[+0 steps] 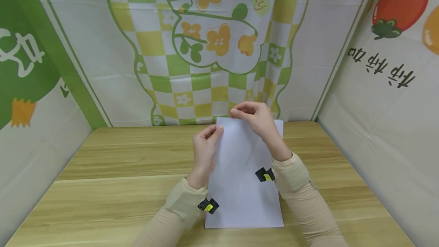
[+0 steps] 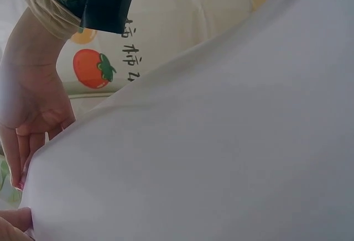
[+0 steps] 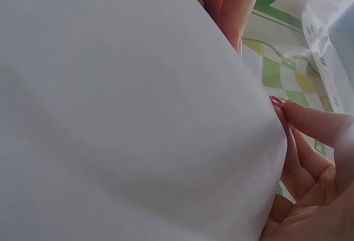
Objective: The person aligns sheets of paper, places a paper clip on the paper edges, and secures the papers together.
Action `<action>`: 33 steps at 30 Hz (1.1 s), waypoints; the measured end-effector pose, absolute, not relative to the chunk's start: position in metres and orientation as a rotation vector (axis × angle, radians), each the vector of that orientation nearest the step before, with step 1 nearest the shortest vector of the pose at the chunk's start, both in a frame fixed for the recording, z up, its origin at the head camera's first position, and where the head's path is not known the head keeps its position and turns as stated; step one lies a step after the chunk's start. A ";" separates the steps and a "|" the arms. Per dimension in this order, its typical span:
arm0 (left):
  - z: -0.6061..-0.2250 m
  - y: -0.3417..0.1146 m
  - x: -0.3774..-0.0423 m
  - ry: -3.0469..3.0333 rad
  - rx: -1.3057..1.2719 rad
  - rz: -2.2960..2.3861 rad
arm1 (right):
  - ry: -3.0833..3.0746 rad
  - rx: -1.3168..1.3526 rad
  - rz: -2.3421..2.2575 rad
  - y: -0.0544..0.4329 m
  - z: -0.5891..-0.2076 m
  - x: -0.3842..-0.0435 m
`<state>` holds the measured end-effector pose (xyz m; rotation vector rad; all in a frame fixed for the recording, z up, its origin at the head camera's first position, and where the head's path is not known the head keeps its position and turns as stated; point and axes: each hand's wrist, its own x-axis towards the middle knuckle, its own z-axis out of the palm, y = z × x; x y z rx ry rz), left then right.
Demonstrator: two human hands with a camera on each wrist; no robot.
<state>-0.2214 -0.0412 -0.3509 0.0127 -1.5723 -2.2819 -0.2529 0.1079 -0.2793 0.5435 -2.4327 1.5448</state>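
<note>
White paper [image 1: 240, 197], a single sheet or a thin stack (I cannot tell which), stands tilted with its lower edge near the front of the table. Its upper left corner is pinched by my left hand [image 1: 204, 148], the thumb lying on the front face. At the top edge, my right hand [image 1: 257, 119] pinches a small pink paper clip [image 3: 276, 102] between thumb and fingertips. The clip touches or nearly touches the paper's edge in the right wrist view. Whether it grips the paper cannot be seen. Paper fills most of both wrist views.
Underneath is a wood-grain table [image 1: 120, 178]. A patterned curtain [image 1: 212, 83] hangs behind its far edge, with printed cloth walls [image 1: 370, 106] on both sides. Each wrist carries a small black camera mount [image 1: 208, 206] with a yellow label.
</note>
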 end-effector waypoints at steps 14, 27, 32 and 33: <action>-0.354 -0.040 -0.224 -1.534 0.031 -2.280 | -2.432 0.524 1.603 0.105 -0.279 -0.252; -0.354 -0.041 -0.222 -1.546 0.040 -2.263 | -2.454 0.528 1.600 0.104 -0.279 -0.252; -0.354 -0.041 -0.222 -1.543 0.032 -2.263 | -2.456 0.522 1.634 0.104 -0.279 -0.252; -0.354 -0.041 -0.222 -1.541 0.033 -2.266 | -2.456 0.520 1.644 0.104 -0.279 -0.252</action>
